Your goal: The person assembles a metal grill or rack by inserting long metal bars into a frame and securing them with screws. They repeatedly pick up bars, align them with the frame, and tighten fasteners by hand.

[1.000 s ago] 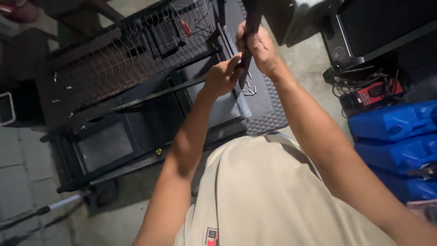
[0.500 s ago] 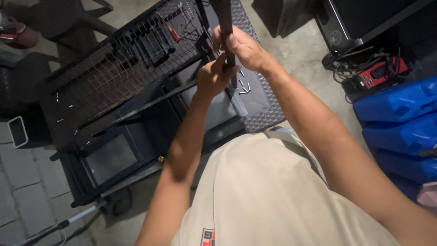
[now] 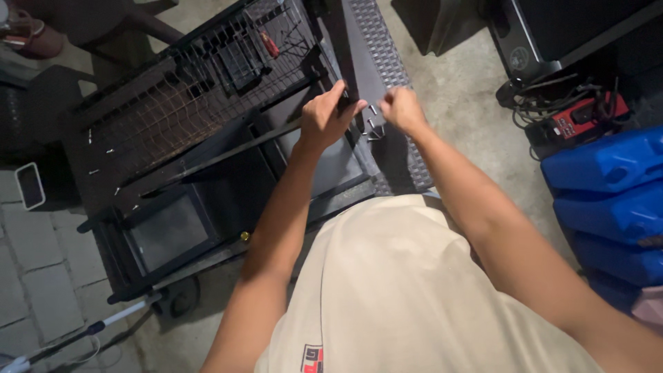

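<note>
My left hand (image 3: pixel 326 117) grips the edge of a dark flat panel (image 3: pixel 359 65) that rises away from me over a black metal frame (image 3: pixel 207 166). My right hand (image 3: pixel 402 109) is closed just to its right, with small silver metal pieces (image 3: pixel 371 126) showing between the two hands. Whether the right hand pinches one of them is unclear. A dark woven-textured slab (image 3: pixel 387 65) lies under the panel. My beige shirt (image 3: pixel 414 290) fills the bottom of the view.
A wire-mesh shelf (image 3: pixel 179 103) with a red-handled tool (image 3: pixel 269 45) lies to the upper left. Blue plastic containers (image 3: pixel 608 193) stack at the right, beside a red device with cables (image 3: pixel 580 117). A phone (image 3: pixel 31 185) lies at the left on paving; a dark cabinet (image 3: pixel 566 27) stands upper right.
My right hand has come off the panel and dropped to the right of my left hand. The view has shifted, so the frame and the hands sit lower in the picture.
</note>
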